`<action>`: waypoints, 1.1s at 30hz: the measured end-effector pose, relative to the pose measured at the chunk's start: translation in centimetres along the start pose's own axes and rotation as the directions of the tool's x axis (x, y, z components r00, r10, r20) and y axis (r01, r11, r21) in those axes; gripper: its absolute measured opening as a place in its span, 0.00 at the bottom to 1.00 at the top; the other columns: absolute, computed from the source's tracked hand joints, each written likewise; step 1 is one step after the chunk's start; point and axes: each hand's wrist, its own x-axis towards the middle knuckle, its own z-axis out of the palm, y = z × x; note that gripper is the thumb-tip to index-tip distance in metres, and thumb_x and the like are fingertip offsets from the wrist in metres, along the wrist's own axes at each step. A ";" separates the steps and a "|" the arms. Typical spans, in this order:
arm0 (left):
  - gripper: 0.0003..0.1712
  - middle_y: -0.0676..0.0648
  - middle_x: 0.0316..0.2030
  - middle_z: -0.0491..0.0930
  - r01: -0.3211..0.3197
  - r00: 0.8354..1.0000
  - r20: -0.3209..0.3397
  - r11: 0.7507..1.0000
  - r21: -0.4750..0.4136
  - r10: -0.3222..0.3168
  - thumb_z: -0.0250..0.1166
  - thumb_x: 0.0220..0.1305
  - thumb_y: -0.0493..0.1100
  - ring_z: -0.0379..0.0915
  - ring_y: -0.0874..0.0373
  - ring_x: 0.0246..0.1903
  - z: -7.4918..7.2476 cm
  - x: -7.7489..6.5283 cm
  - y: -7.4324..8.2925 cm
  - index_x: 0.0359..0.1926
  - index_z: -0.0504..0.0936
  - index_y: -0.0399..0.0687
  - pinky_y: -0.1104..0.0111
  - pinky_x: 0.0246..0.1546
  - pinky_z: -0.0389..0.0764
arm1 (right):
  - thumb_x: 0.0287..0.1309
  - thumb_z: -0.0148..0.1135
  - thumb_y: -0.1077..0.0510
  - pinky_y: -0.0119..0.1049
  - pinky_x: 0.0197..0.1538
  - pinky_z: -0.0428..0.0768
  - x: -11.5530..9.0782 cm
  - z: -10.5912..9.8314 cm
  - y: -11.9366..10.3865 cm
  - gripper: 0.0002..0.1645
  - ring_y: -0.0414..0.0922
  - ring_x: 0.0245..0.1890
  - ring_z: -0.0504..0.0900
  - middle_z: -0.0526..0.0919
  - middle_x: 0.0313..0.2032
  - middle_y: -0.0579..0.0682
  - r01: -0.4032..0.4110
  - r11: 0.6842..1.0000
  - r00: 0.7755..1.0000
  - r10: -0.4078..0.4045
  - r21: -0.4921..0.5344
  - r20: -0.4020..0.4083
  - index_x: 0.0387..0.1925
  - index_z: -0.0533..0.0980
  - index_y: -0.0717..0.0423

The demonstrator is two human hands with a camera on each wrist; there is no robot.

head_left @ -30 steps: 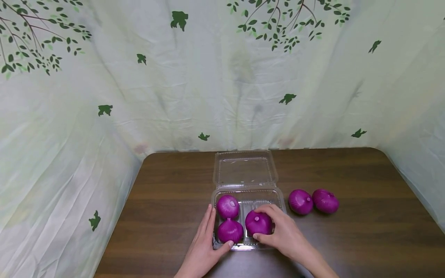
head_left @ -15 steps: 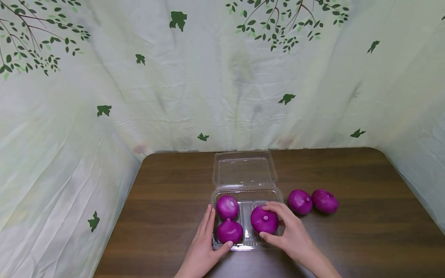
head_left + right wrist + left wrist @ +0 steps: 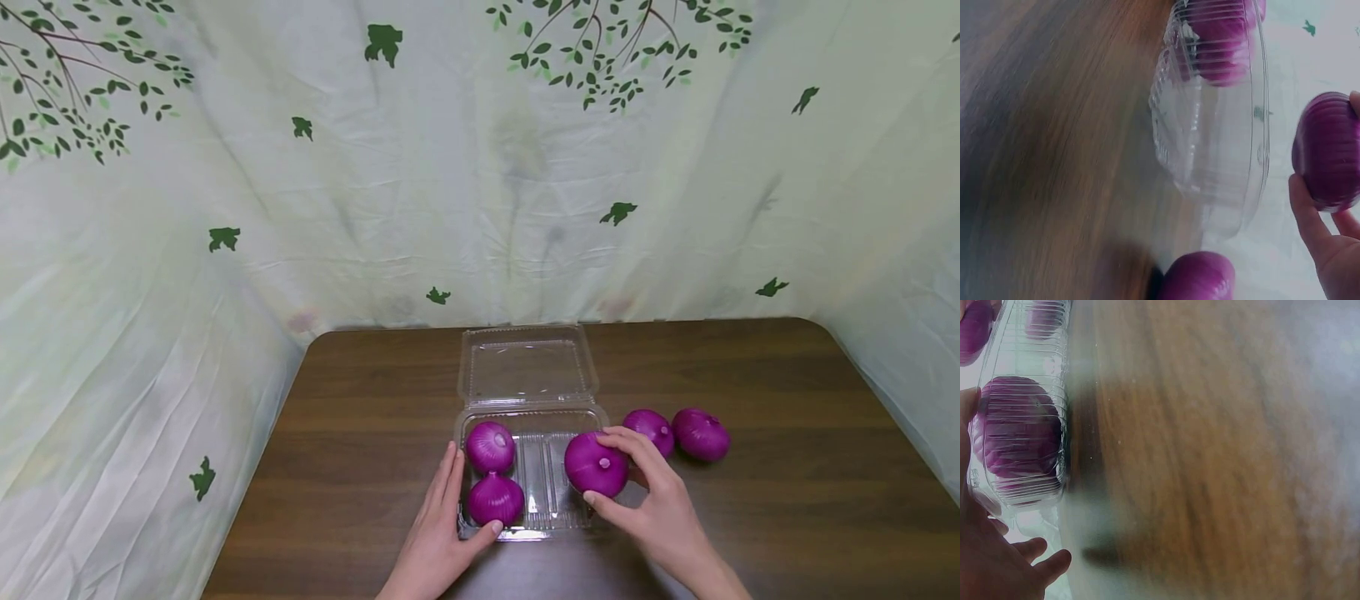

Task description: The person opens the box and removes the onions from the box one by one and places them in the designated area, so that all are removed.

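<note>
A clear plastic clamshell container (image 3: 542, 487) lies with its lid (image 3: 528, 367) folded back. In its left half sit two purple onions, one behind (image 3: 490, 447) and one in front (image 3: 497, 498). My left hand (image 3: 435, 537) lies along the container's left side, fingers straight, thumb at the front corner. Between thumb and fingers, my right hand (image 3: 663, 508) grips a third purple onion (image 3: 595, 464) over the container's right edge. In the right wrist view that onion (image 3: 1325, 153) is raised off the container, with a gap between them.
Two more purple onions, one partly behind my right hand (image 3: 652, 428) and one farther right (image 3: 701, 434), lie on the brown wooden table (image 3: 787, 500). A pale curtain (image 3: 480, 183) with leaf prints hangs behind the table and along both sides.
My right hand has lifted the onion from the container's right half and carried it rightward to the container's edge. The left hand and the other onions have stayed in place.
</note>
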 end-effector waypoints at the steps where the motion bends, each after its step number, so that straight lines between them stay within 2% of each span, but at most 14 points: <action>1: 0.62 0.58 0.78 0.35 -0.008 1.000 -0.002 1.000 0.002 0.008 0.63 0.54 0.75 0.43 0.49 0.74 0.0 0.0 0.0 0.79 0.44 0.55 0.41 0.63 0.62 | 0.43 0.81 0.58 0.30 0.47 0.81 -0.1 -0.2 0.0 0.40 0.40 0.54 0.75 0.72 0.61 0.48 -0.003 1.000 1.000 0.003 0.000 -0.010 0.60 0.74 0.47; 8: 0.63 0.58 0.78 0.35 -0.009 1.000 0.003 1.000 0.001 0.009 0.63 0.53 0.76 0.43 0.50 0.74 0.0 0.1 -0.1 0.79 0.43 0.56 0.42 0.63 0.62 | 0.41 0.81 0.63 0.25 0.47 0.79 -0.4 -1.4 0.4 0.41 0.38 0.51 0.77 0.72 0.61 0.47 -0.023 1.000 0.996 0.023 0.001 -0.089 0.60 0.74 0.49; 14: 0.62 0.55 0.78 0.37 -0.024 1.000 -0.015 1.000 0.006 0.025 0.62 0.54 0.75 0.44 0.48 0.74 0.2 0.1 -0.2 0.79 0.44 0.55 0.42 0.63 0.63 | 0.40 0.80 0.68 0.24 0.52 0.76 -0.6 -2.7 0.6 0.43 0.38 0.56 0.74 0.70 0.63 0.50 -0.048 0.999 0.988 0.051 0.022 -0.145 0.61 0.73 0.54; 16: 0.62 0.54 0.78 0.37 -0.038 0.999 -0.027 0.999 0.010 0.038 0.62 0.55 0.75 0.45 0.47 0.73 0.2 0.0 -0.3 0.79 0.44 0.54 0.42 0.62 0.63 | 0.39 0.79 0.71 0.23 0.53 0.75 -0.6 -3.1 0.2 0.43 0.38 0.57 0.73 0.70 0.63 0.52 -0.054 0.998 0.984 0.055 0.013 -0.171 0.61 0.73 0.57; 18: 0.62 0.56 0.78 0.36 -0.029 0.999 -0.021 0.999 0.014 0.029 0.62 0.54 0.75 0.44 0.48 0.74 0.2 0.0 -0.2 0.79 0.44 0.55 0.42 0.63 0.63 | 0.37 0.79 0.73 0.22 0.54 0.74 -0.6 -3.6 0.3 0.44 0.37 0.57 0.72 0.70 0.63 0.54 -0.045 0.999 0.980 0.045 0.005 -0.196 0.60 0.73 0.60; 25: 0.62 0.57 0.78 0.36 -0.025 1.000 -0.018 1.000 0.007 0.025 0.62 0.54 0.76 0.44 0.49 0.74 0.2 0.1 -0.1 0.79 0.44 0.55 0.43 0.63 0.62 | 0.35 0.75 0.80 0.22 0.54 0.73 -0.3 -5.4 -1.5 0.42 0.35 0.54 0.74 0.70 0.61 0.61 -0.051 0.999 0.962 0.045 -0.017 -0.269 0.58 0.72 0.69; 33: 0.62 0.59 0.77 0.34 0.006 1.000 0.014 1.000 0.002 -0.006 0.60 0.53 0.77 0.45 0.48 0.73 0.2 0.1 -0.1 0.79 0.43 0.57 0.39 0.61 0.64 | 0.35 0.77 0.77 0.21 0.54 0.73 -1.0 -7.4 2.5 0.45 0.37 0.55 0.74 0.71 0.62 0.54 -0.103 0.993 0.943 0.079 -0.060 -0.323 0.61 0.73 0.62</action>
